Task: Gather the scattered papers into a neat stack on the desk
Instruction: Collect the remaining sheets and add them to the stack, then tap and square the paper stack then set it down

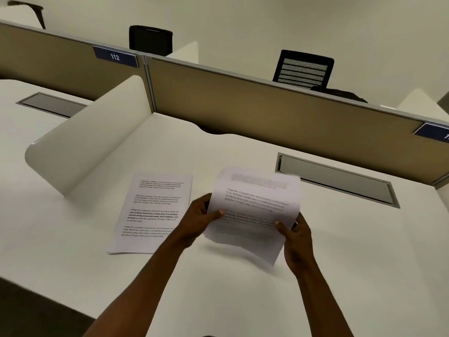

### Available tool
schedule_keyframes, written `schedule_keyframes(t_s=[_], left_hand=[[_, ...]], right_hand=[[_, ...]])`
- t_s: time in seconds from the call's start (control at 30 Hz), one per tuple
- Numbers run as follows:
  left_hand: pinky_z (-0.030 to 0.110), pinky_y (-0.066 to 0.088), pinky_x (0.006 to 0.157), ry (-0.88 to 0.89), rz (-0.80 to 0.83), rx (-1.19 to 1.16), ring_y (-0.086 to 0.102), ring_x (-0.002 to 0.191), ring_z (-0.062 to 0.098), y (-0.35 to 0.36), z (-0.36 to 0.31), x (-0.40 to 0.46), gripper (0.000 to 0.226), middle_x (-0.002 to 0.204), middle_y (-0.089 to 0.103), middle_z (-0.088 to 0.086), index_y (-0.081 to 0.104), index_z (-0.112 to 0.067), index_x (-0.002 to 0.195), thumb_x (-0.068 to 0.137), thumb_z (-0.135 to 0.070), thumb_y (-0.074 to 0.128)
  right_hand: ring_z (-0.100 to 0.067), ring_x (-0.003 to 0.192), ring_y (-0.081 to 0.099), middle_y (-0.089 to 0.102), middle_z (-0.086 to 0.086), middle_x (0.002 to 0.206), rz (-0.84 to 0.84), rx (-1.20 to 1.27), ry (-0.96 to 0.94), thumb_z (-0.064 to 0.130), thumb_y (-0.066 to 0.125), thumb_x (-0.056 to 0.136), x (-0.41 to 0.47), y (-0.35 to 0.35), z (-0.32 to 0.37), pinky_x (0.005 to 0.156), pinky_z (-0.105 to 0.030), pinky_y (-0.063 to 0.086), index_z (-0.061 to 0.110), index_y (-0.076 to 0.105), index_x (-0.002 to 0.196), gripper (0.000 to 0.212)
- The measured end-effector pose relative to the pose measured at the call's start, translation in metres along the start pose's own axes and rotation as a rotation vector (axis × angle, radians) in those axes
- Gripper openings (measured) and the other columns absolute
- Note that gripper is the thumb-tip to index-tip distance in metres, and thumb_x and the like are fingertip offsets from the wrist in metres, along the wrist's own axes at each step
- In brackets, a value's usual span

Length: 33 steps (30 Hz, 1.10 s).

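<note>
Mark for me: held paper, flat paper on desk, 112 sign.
held paper (255, 210), head view, printed middle.
flat paper (153, 210), head view, centre of page.
112 sign (115, 56), head view, on the digits.

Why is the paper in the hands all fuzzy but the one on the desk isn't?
In the head view, the held paper is smeared, probably from moving, its top lines unreadable, with a soft shadow under it; the left hand and right hand grip its sides. The paper on the desk lies flat and looks sharp. The wide lens bends the partition and desk edges.
</note>
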<state>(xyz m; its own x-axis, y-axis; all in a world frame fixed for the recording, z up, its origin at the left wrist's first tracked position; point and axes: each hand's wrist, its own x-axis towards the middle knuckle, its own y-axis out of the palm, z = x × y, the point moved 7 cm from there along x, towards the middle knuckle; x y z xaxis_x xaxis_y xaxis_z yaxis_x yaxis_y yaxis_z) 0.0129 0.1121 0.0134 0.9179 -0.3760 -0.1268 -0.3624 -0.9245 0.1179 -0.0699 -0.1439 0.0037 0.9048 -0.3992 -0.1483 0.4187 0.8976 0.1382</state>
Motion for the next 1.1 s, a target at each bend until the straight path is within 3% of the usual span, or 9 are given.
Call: schedule_keyframes(t_s=[0.13, 0.27, 0.4, 0.6, 0.87, 1.1], left_hand=[[0.040, 0.057, 0.092, 0.083, -0.036, 0.020, 0.067, 0.113, 0.024, -0.001, -0.016, 0.003, 0.041, 0.124, 0.070, 0.004, 0.061, -0.016, 0.129, 0.088, -0.014, 0.068], [0.035, 0.057, 0.094, 0.058, -0.093, 0.105, 0.065, 0.113, 0.012, 0.002, 0.006, -0.003, 0.043, 0.121, 0.069, -0.011, 0.058, -0.032, 0.127, 0.087, -0.024, 0.070], [0.025, 0.058, 0.088, 0.035, -0.173, 0.118, 0.064, 0.115, 0.012, 0.001, 0.035, -0.013, 0.043, 0.119, 0.069, -0.014, 0.058, -0.039, 0.124, 0.090, -0.015, 0.069], [0.018, 0.058, 0.083, 0.050, -0.191, 0.134, 0.067, 0.106, 0.003, 0.005, 0.032, -0.014, 0.034, 0.116, 0.070, -0.011, 0.059, -0.034, 0.123, 0.098, -0.010, 0.057], [0.022, 0.059, 0.076, 0.001, -0.182, 0.206, 0.069, 0.103, 0.014, 0.002, 0.039, -0.014, 0.032, 0.114, 0.069, -0.004, 0.058, -0.026, 0.124, 0.098, -0.006, 0.054], [0.024, 0.061, 0.077, 0.003, -0.259, 0.187, 0.069, 0.102, 0.014, -0.010, 0.037, -0.015, 0.031, 0.113, 0.070, -0.003, 0.059, -0.020, 0.125, 0.098, -0.006, 0.055]], right_hand=[[-0.015, 0.095, 0.069, 0.074, 0.001, 0.109, 0.016, -0.017, -0.110, -0.004, 0.068, 0.085, 0.001, 0.008, 0.017, 0.073, -0.023, 0.058, 0.022, 0.065, 0.113, 0.038], [-0.022, 0.102, 0.068, 0.073, -0.001, 0.110, -0.003, -0.036, -0.093, 0.000, 0.070, 0.085, -0.007, 0.007, 0.000, 0.083, -0.033, 0.058, 0.021, 0.066, 0.110, 0.033], [-0.020, 0.109, 0.066, 0.071, 0.001, 0.115, -0.013, -0.073, -0.044, -0.003, 0.069, 0.085, -0.017, 0.004, -0.028, 0.093, -0.036, 0.055, 0.016, 0.064, 0.118, 0.038], [-0.013, 0.107, 0.066, 0.071, 0.004, 0.116, -0.044, -0.163, -0.039, 0.005, 0.065, 0.091, -0.014, 0.006, -0.033, 0.079, -0.018, 0.058, 0.014, 0.060, 0.126, 0.037], [-0.020, 0.102, 0.065, 0.067, 0.002, 0.113, -0.101, -0.332, -0.024, 0.014, 0.065, 0.092, -0.016, 0.011, -0.045, 0.085, -0.043, 0.058, 0.027, 0.057, 0.121, 0.033], [0.001, 0.092, 0.066, 0.068, 0.021, 0.104, -0.077, -0.357, -0.065, 0.013, 0.063, 0.093, -0.011, 0.028, -0.026, 0.071, -0.019, 0.053, 0.052, 0.057, 0.103, 0.041]])
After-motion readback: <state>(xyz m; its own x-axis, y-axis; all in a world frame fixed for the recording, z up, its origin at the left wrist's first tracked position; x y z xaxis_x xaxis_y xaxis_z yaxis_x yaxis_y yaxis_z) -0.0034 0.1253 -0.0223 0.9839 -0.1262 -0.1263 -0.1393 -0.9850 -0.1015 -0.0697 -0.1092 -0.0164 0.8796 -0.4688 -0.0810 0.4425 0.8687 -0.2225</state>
